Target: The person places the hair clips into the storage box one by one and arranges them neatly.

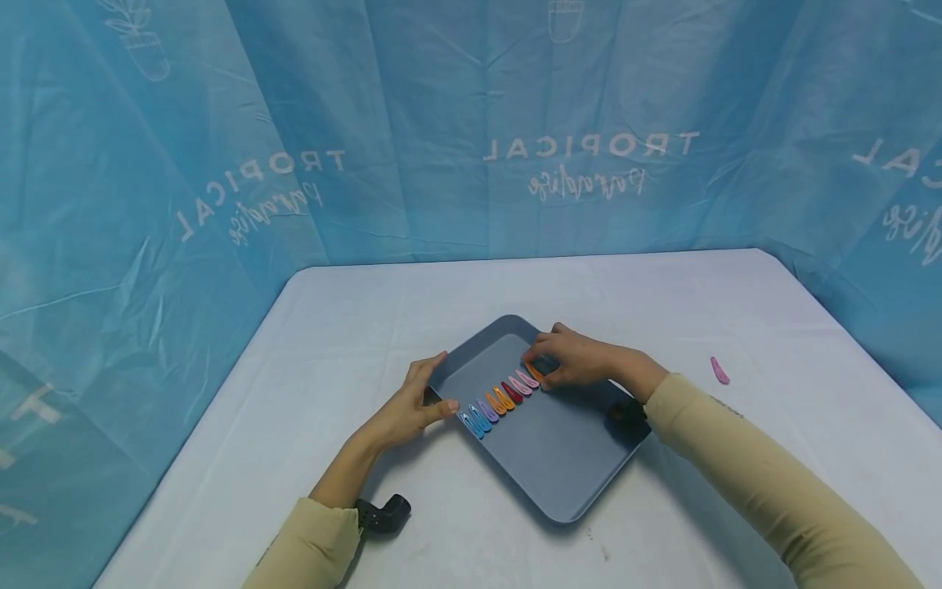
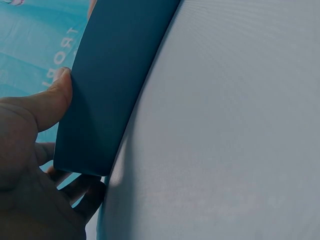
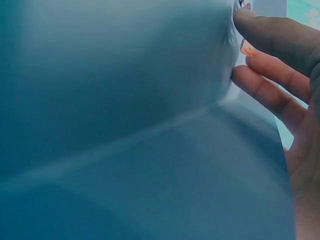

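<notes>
A grey rectangular tray (image 1: pixel 559 458) lies turned at an angle on the table. Inside it, several snap hair clips run in a slanting row: blue clips (image 1: pixel 480 418) nearest the left rim, then a lilac clip (image 1: pixel 487 411), orange ones, a red clip (image 1: pixel 511 393) and pink clips (image 1: pixel 523 382). My left hand (image 1: pixel 407 411) grips the tray's left corner, its thumb on the rim in the left wrist view. At the row's far end, my right hand (image 1: pixel 577 358) pinches an orange hair clip (image 3: pixel 247 48) close to the tray floor; the fingers partly hide it.
A single pink hair clip (image 1: pixel 719 370) lies on the white-covered table (image 1: pixel 736 315), to the right of the tray. Blue printed curtains (image 1: pixel 412 196) hang around the table's back and sides. Each wrist wears a black camera mount (image 1: pixel 386 515).
</notes>
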